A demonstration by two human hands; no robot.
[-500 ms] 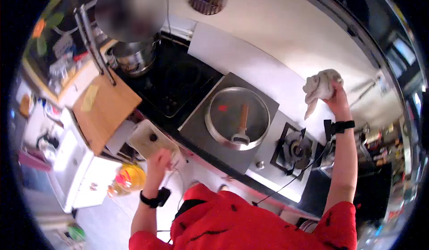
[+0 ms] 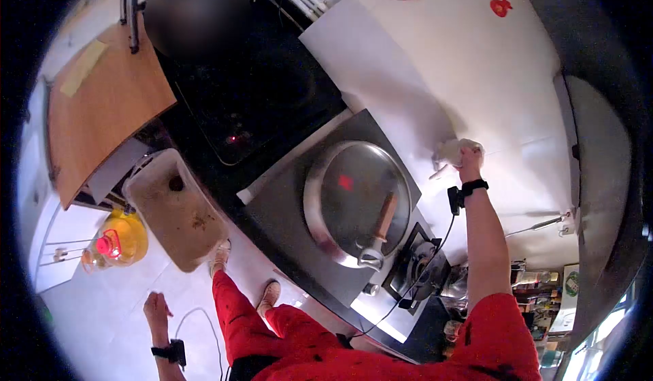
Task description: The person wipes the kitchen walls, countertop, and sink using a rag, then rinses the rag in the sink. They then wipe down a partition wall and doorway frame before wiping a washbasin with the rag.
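Note:
My right hand [image 2: 471,162] is closed around a pale, crumpled cloth [image 2: 449,152] and holds it against the light wall behind the stove. Low at the left, over the floor, my left hand [image 2: 156,306] hangs with its fingers curled in and nothing visible in them. Between the two sits a wide round metal pan [image 2: 314,228] on a dark board, with a brown handle [image 2: 386,216] lying across its top. A gas burner [image 2: 416,265] lies to the right of the pan, below my right arm.
A black cooktop [image 2: 245,95] with a small red light is at upper left, beside a wooden board [image 2: 115,102]. On the floor side stand a stained plastic bin [image 2: 180,224] and a yellow oil bottle [image 2: 129,238]. A thin cable [image 2: 415,279] runs from my right wrist across the burner.
My right hand has brought the cloth onto the wall, lower and to the left in view. My left hand has dropped away from the bin. The view has turned and shifted.

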